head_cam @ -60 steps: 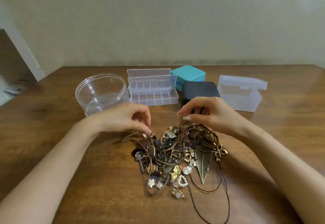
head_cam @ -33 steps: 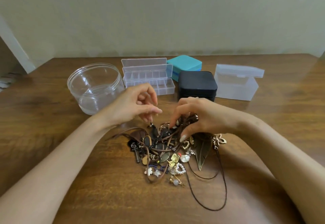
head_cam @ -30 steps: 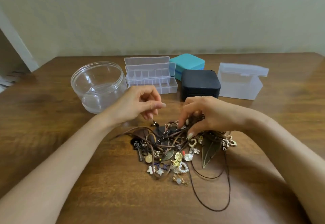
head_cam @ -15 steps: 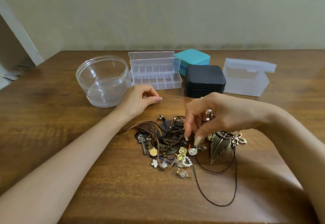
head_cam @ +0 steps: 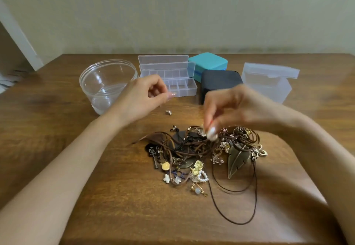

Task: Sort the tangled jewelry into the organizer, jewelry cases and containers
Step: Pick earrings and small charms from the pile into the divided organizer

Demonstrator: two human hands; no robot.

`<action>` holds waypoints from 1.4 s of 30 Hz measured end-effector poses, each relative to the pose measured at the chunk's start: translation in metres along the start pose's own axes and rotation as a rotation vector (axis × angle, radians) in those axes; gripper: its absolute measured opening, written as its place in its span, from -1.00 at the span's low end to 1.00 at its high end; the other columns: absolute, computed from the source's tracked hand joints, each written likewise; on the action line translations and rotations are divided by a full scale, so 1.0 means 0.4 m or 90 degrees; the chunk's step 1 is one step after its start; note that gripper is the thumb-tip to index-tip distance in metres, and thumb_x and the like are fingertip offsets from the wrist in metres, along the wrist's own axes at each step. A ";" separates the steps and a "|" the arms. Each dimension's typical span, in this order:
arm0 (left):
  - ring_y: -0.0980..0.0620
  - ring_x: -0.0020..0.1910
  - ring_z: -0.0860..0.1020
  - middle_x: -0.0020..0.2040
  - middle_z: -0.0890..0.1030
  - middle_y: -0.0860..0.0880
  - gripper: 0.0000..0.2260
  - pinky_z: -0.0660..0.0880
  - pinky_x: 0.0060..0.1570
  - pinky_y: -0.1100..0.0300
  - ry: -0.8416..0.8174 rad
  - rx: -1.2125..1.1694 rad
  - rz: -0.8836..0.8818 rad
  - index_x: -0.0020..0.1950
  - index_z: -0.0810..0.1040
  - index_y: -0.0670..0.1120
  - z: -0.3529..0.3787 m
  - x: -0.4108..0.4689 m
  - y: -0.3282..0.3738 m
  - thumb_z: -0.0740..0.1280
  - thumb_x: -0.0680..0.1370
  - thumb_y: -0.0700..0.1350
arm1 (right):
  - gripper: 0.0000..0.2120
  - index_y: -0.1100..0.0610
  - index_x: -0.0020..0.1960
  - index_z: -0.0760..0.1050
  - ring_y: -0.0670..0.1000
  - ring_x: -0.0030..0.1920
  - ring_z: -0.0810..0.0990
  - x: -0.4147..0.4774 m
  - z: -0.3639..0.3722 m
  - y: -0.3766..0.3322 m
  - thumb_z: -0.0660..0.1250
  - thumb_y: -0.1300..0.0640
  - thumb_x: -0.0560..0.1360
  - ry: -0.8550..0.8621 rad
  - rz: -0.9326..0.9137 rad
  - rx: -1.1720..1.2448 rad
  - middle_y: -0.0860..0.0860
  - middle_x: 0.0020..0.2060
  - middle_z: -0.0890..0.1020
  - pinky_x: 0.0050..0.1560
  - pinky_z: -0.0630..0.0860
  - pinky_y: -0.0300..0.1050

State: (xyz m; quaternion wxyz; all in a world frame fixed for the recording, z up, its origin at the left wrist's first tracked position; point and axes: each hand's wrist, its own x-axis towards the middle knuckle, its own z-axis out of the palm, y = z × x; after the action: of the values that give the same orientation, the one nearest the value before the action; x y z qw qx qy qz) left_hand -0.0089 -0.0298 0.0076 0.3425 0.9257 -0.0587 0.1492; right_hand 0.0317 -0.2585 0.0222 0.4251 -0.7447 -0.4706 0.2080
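Jewelry tangle mid-surface, directly under right hand. Right fingers point down, thumb and forefinger nearly closed, pinching top brown cords; blur hides which piece. Left hand raised left of tangle, in front of organizer. Left fingers curled, thumb to forefinger; can't tell if holding anything. Loose charm on surface below it, apart from tangle. Round container, teal case, black case, frosted box behind. Thin cord loop trails toward near edge. Open wood left of tangle.
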 end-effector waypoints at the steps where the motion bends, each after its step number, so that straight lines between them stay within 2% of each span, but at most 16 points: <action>1: 0.26 -0.38 0.45 -0.31 0.51 0.07 -0.84 0.40 -0.32 0.39 -0.094 -0.055 -0.017 -0.17 0.48 -0.05 -0.009 -0.007 0.013 0.37 0.43 0.02 | -0.88 0.19 -0.21 0.60 -0.06 -0.24 0.63 0.002 -0.010 0.002 0.46 0.17 0.29 0.086 -0.005 0.060 0.04 -0.27 0.66 -0.16 0.54 -0.22; 3: 0.28 -0.38 0.46 -0.30 0.53 0.05 -0.79 0.42 -0.33 0.38 -0.298 -0.091 -0.019 -0.16 0.50 -0.03 -0.012 -0.026 0.040 0.39 0.37 0.07 | -0.86 0.16 -0.22 0.60 -0.11 -0.25 0.62 0.022 -0.014 0.025 0.46 0.12 0.28 0.262 0.009 0.083 0.06 -0.26 0.69 -0.18 0.50 -0.30; 5: 0.27 -0.26 0.46 -0.17 0.54 0.10 -0.75 0.43 -0.24 0.37 -0.425 -0.020 0.017 -0.09 0.49 0.04 0.006 -0.041 0.048 0.46 0.35 0.08 | -0.88 0.12 -0.20 0.62 -0.12 -0.25 0.61 0.058 0.004 0.064 0.49 0.10 0.32 0.349 0.072 -0.003 0.04 -0.25 0.69 -0.19 0.51 -0.26; 9: 0.29 -0.05 0.36 -0.01 0.40 0.21 -0.56 0.35 -0.10 0.46 -0.451 0.124 0.086 0.03 0.39 0.16 0.040 -0.049 0.034 0.53 0.28 0.13 | -0.92 0.07 -0.15 0.64 -0.13 -0.20 0.62 0.113 0.048 0.110 0.48 0.09 0.39 0.337 0.115 -0.207 -0.08 -0.25 0.66 -0.11 0.60 -0.13; 14: 0.25 -0.09 0.49 -0.05 0.48 0.28 -0.62 0.41 -0.15 0.34 -0.497 0.027 0.140 0.03 0.48 0.22 0.038 -0.037 0.028 0.50 0.28 0.18 | -0.93 0.05 -0.09 0.64 -0.16 -0.18 0.62 0.126 0.054 0.103 0.45 0.10 0.43 0.299 0.113 -0.246 -0.08 -0.21 0.66 -0.03 0.61 -0.09; 17: 0.22 -0.08 0.55 -0.03 0.57 0.24 -0.67 0.46 -0.14 0.29 -0.538 -0.026 0.112 0.09 0.51 0.21 0.011 -0.038 0.035 0.43 0.37 0.19 | -0.88 0.06 -0.01 0.65 -0.15 -0.10 0.61 0.124 0.050 0.096 0.43 0.14 0.45 0.257 0.115 -0.263 -0.07 -0.12 0.67 0.04 0.58 -0.12; 19: 0.24 -0.13 0.57 -0.08 0.61 0.16 -0.74 0.49 -0.17 0.35 -0.427 -0.085 0.078 0.08 0.53 0.10 -0.014 -0.032 0.045 0.39 0.43 0.12 | -0.81 0.06 0.06 0.63 -0.14 -0.10 0.61 0.115 0.034 0.086 0.43 0.15 0.44 0.269 0.115 -0.266 -0.04 -0.10 0.67 0.03 0.57 -0.20; 21: 0.26 -0.23 0.57 -0.16 0.63 0.09 -0.78 0.49 -0.23 0.41 -0.210 -0.144 0.034 0.01 0.54 0.01 -0.038 -0.019 0.040 0.34 0.42 0.05 | -0.76 0.05 0.09 0.60 -0.23 -0.16 0.59 0.097 0.005 0.068 0.44 0.15 0.43 0.307 0.111 -0.258 -0.07 -0.14 0.66 -0.08 0.50 -0.41; 23: 0.25 -0.30 0.55 -0.24 0.62 0.02 -0.86 0.51 -0.25 0.40 -0.058 -0.176 -0.016 -0.06 0.53 -0.05 -0.059 -0.007 0.021 0.34 0.43 -0.05 | -0.80 0.01 0.02 0.61 -0.30 -0.27 0.54 0.068 -0.029 0.049 0.46 0.14 0.40 0.319 0.097 -0.255 -0.14 -0.22 0.63 -0.24 0.42 -0.50; 25: 0.24 -0.35 0.53 -0.27 0.59 0.00 -0.91 0.49 -0.28 0.40 -0.042 -0.131 -0.054 -0.11 0.53 -0.09 -0.071 -0.003 -0.001 0.36 0.44 -0.10 | -0.88 -0.01 -0.09 0.64 -0.25 -0.28 0.54 0.037 -0.057 0.037 0.48 0.13 0.38 0.263 0.107 -0.264 -0.13 -0.28 0.63 -0.29 0.45 -0.40; 27: 0.27 -0.39 0.50 -0.30 0.56 0.00 -0.88 0.47 -0.31 0.44 -0.120 -0.068 -0.073 -0.16 0.52 -0.09 -0.070 -0.002 -0.011 0.39 0.41 -0.06 | -0.90 -0.05 -0.17 0.63 -0.19 -0.28 0.56 0.012 -0.073 0.035 0.50 0.11 0.35 0.160 0.140 -0.276 -0.11 -0.30 0.65 -0.24 0.49 -0.27; 28: 0.28 -0.40 0.49 -0.30 0.56 0.00 -0.86 0.46 -0.31 0.45 -0.169 -0.047 -0.071 -0.17 0.52 -0.09 -0.067 -0.004 -0.009 0.40 0.40 -0.05 | -0.89 -0.07 -0.17 0.62 -0.21 -0.29 0.56 0.004 -0.079 0.036 0.50 0.08 0.33 0.103 0.163 -0.278 -0.13 -0.29 0.65 -0.28 0.47 -0.29; 30: 0.28 -0.36 0.49 -0.27 0.55 0.01 -0.83 0.44 -0.29 0.44 -0.260 -0.031 -0.047 -0.16 0.53 -0.07 -0.057 -0.012 0.001 0.41 0.37 0.00 | -0.81 -0.12 -0.14 0.59 -0.27 -0.29 0.52 -0.005 -0.085 0.034 0.50 -0.05 0.27 0.000 0.217 -0.275 -0.15 -0.25 0.62 -0.29 0.39 -0.37; 33: 0.25 -0.23 0.50 -0.17 0.56 0.09 -0.74 0.44 -0.19 0.38 -0.339 -0.044 -0.015 -0.10 0.53 0.01 -0.037 -0.022 0.014 0.43 0.31 0.10 | -0.58 -0.16 0.00 0.54 -0.23 -0.15 0.51 -0.009 -0.082 0.031 0.46 -0.17 0.16 -0.093 0.283 -0.255 -0.10 -0.09 0.58 -0.19 0.38 -0.30; 37: 0.33 0.04 0.39 0.04 0.42 0.24 -0.65 0.39 0.02 0.43 -0.441 0.004 0.047 0.01 0.45 0.17 0.027 -0.039 0.035 0.45 0.30 0.17 | -0.60 -0.11 0.05 0.47 -0.08 -0.04 0.53 0.005 -0.046 0.041 0.54 0.03 0.29 -0.134 0.273 -0.273 -0.06 -0.05 0.56 -0.08 0.48 -0.20; 42: 0.29 0.02 0.37 0.02 0.38 0.20 -0.82 0.35 0.07 0.39 -0.464 0.036 0.105 -0.02 0.41 0.18 0.053 -0.043 0.040 0.38 0.49 -0.02 | -0.82 0.01 -0.03 0.57 -0.12 -0.16 0.59 0.004 -0.050 0.037 0.46 0.19 0.40 -0.085 0.220 -0.230 -0.03 -0.17 0.64 -0.13 0.52 -0.22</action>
State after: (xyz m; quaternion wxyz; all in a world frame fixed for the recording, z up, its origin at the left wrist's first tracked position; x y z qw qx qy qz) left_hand -0.0237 -0.0555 -0.0034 0.2600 0.9194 -0.2469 -0.1618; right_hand 0.0543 -0.2688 0.0209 0.2115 -0.8626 -0.3926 0.2388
